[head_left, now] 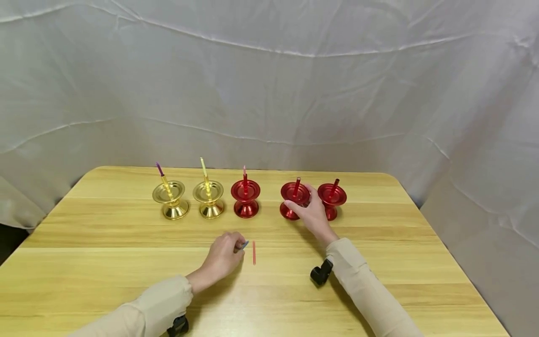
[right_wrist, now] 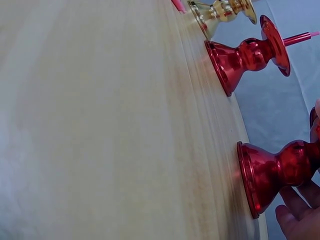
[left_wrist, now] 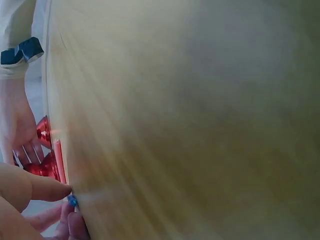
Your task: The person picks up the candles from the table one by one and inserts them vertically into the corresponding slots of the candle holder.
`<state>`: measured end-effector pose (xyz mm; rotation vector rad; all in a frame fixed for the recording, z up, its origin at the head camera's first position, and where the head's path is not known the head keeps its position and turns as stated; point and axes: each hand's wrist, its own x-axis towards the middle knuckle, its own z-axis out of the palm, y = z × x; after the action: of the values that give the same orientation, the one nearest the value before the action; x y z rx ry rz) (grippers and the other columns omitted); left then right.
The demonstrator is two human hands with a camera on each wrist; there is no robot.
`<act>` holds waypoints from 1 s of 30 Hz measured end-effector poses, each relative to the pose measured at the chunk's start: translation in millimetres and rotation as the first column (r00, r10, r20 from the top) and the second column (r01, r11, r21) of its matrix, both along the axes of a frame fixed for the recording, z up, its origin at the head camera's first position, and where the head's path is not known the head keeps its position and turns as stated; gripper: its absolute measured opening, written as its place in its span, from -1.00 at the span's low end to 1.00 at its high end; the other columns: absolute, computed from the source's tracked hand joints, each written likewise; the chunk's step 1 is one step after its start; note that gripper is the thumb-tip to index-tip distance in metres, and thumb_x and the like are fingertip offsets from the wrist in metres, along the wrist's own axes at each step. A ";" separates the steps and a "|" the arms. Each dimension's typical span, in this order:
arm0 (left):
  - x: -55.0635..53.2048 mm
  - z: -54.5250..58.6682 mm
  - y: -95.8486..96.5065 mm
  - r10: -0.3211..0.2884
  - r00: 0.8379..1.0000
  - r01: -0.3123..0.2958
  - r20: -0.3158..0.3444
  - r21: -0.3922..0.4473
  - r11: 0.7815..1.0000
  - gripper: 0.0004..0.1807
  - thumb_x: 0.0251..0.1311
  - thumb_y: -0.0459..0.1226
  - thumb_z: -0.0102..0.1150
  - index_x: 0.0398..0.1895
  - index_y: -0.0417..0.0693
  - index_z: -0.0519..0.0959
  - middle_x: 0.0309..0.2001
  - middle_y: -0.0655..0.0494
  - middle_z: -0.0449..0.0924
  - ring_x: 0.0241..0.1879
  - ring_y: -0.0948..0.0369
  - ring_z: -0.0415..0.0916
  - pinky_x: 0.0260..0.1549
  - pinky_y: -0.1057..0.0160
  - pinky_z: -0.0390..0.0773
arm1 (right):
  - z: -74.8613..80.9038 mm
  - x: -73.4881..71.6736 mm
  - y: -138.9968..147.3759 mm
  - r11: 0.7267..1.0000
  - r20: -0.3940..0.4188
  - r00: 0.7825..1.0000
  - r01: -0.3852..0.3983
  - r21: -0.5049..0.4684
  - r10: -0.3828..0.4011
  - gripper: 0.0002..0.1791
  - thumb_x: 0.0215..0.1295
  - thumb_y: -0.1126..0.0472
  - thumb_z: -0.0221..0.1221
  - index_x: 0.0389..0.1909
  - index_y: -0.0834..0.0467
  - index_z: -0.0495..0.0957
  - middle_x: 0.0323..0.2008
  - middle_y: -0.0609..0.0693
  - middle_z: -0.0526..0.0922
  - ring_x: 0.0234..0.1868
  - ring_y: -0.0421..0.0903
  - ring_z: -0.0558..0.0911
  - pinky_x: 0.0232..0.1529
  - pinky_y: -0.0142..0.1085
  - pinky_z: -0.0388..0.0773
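Low over the table, my left hand [head_left: 224, 253] pinches a small blue candle [head_left: 244, 245] between thumb and fingertips; most of its length is hidden by the fingers. Beside that hand a pink-red candle [head_left: 254, 252] lies on the wood. My right hand [head_left: 313, 211] grips a red metal candle holder [head_left: 288, 192], thumb on its near left side and fingers round the right. In the right wrist view, the base of this holder [right_wrist: 260, 177] stands at the table surface. Its upright tube [head_left: 297, 185] shows no candle.
Left of the gripped holder stands a red holder [head_left: 246, 208] with a pink candle. Farther left are two gold holders, one [head_left: 211, 209] with a pale yellow candle, the other [head_left: 176, 210] with a purple one. Another red holder [head_left: 332, 200] stands just right of my right hand.
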<state>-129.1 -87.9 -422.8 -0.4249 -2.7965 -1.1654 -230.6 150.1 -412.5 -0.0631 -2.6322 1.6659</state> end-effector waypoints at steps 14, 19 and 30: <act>-21.4 14.6 1.4 -0.010 1.000 0.001 0.026 0.321 0.947 -0.80 0.18 -0.59 0.09 -0.13 -0.36 0.56 -0.29 -0.09 0.54 -0.31 0.11 0.49 -0.30 0.23 0.57 | -3.4 0.2 0.9 1.000 0.001 1.000 -0.002 0.014 0.002 -0.01 0.12 -0.03 0.38 0.45 0.18 0.06 0.34 0.19 0.28 0.30 0.11 0.33 0.31 0.00 0.26; -34.6 32.3 14.3 0.002 0.998 -0.028 0.056 0.453 0.891 -0.81 0.25 -0.56 0.04 -0.09 -0.38 0.51 -0.21 -0.11 0.53 -0.17 0.05 0.49 -0.11 0.12 0.55 | -3.3 -1.0 2.1 1.000 0.001 1.000 0.000 0.009 0.000 -0.01 0.12 -0.03 0.38 0.46 0.18 0.05 0.35 0.19 0.27 0.30 0.12 0.33 0.31 0.01 0.25; -81.7 71.7 55.9 -0.022 1.000 0.013 0.012 0.527 0.850 -0.85 0.30 -0.49 0.08 -0.09 -0.34 0.53 -0.19 -0.11 0.56 -0.15 0.06 0.51 -0.05 0.16 0.54 | -1.7 -1.3 1.5 1.000 -0.025 1.000 -0.012 0.003 0.012 -0.01 0.12 -0.02 0.38 0.45 0.23 0.06 0.33 0.24 0.29 0.30 0.14 0.34 0.31 0.01 0.26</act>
<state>-210.7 -32.0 -351.1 -0.3836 -2.3315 -1.8633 -232.0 151.6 -414.2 -0.0259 -2.6225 1.6549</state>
